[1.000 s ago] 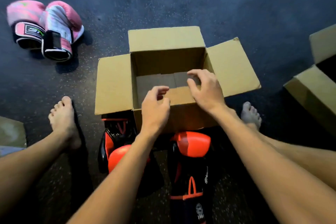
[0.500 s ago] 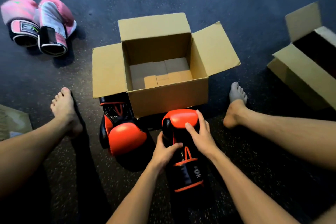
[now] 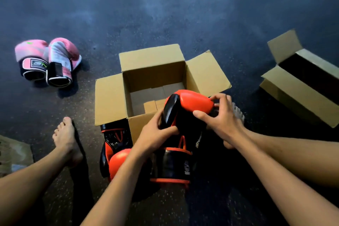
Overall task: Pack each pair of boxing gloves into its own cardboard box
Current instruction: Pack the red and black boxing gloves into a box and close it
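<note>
Lifted off the floor (image 3: 183, 14) since half a second ago, the orange-and-black boxing glove (image 3: 190, 102) is now up in both your hands at the near right corner of the open cardboard box (image 3: 110, 101). Its orange padded end is over the box's near rim, and its black cuff with orange trim points back toward you. Before, it lay flat in front of the box with your hands resting on it.

Your left hand (image 3: 157, 134) grips the glove at its black thumb side, fingers curled under and thumb on top. Your right hand (image 3: 223, 119) holds the orange end from the right, fingertips curled onto the padding.

The box stands on the floor between your legs with its flaps folded outward, and its bottom flaps are visible inside. The second orange-and-black glove (image 3: 117, 154) lies on the floor against the box's near left corner, partly under the left flap, with its orange end toward you.

The pink boxing gloves (image 3: 47, 60) sit side by side on the floor well to the left of the box. They touch each other, cuffs toward you. A second cardboard box (image 3: 302, 97) stands open on the floor to the right, well apart from the first, and its inside is dark.

Your left foot (image 3: 66, 139) rests on the floor left of the lying glove. The toes of your right foot (image 3: 238, 113) show just behind your right hand.
</note>
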